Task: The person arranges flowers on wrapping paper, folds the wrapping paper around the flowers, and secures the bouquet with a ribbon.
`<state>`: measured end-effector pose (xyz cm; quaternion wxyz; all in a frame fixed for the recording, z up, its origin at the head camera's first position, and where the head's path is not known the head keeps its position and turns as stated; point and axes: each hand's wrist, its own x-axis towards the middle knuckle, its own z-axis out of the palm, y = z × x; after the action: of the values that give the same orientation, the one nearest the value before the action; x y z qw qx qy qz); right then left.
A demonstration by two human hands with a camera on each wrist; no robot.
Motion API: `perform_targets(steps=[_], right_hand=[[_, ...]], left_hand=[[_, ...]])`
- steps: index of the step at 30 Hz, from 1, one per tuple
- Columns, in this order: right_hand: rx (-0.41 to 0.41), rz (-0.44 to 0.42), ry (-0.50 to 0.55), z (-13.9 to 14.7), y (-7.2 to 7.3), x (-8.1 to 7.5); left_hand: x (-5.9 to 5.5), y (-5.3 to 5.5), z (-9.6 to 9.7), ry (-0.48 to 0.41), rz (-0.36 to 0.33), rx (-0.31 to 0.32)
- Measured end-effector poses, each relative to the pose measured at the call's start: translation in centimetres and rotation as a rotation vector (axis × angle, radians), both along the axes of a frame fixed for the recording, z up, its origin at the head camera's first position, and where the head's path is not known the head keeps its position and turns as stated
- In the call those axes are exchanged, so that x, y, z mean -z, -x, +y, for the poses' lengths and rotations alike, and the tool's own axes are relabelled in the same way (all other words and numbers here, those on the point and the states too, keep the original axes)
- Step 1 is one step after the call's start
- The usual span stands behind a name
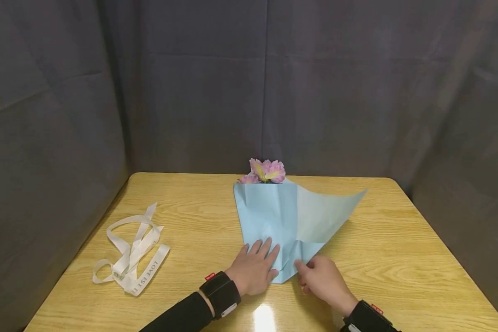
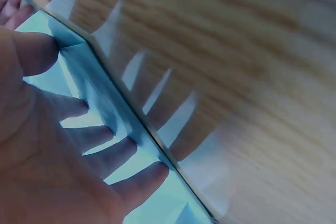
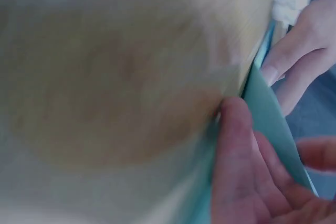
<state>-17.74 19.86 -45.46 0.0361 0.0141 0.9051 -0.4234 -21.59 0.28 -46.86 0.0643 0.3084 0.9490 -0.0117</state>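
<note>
A sheet of light blue wrapping paper is folded around pink artificial flowers, whose blooms stick out at its top edge. The rest of the stems is hidden by the paper. My left hand lies with spread, straight fingers on the lower left of the wrap, and its fingers press on the paper in the left wrist view. At the lower right edge, my right hand pinches the paper between thumb and fingers. The right wrist view shows the blue paper edge running between that thumb and the fingers.
On the left of the wooden table lies a loosely tangled white ribbon with printed letters. The paper's pale right flap stands out to the right, lifted from the tabletop. Dark grey curtains enclose the back and sides.
</note>
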Motion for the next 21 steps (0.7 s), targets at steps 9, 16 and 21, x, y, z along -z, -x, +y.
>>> perform_targets(steps=[9,16,21], right_hand=[[-0.539,0.718,-0.565,-1.3,-1.6,0.8],[-0.595,0.892,-0.889,-1.2,-1.8,2.1],[-0.625,0.690,-1.014,-1.2,-2.4,2.2]], left_hand=[[0.6,0.4,0.2,0.047,-0.025,-0.020],[0.3,0.3,0.4,0.070,-0.026,0.001],[-0.1,0.0,0.4,0.054,-0.082,-0.025]])
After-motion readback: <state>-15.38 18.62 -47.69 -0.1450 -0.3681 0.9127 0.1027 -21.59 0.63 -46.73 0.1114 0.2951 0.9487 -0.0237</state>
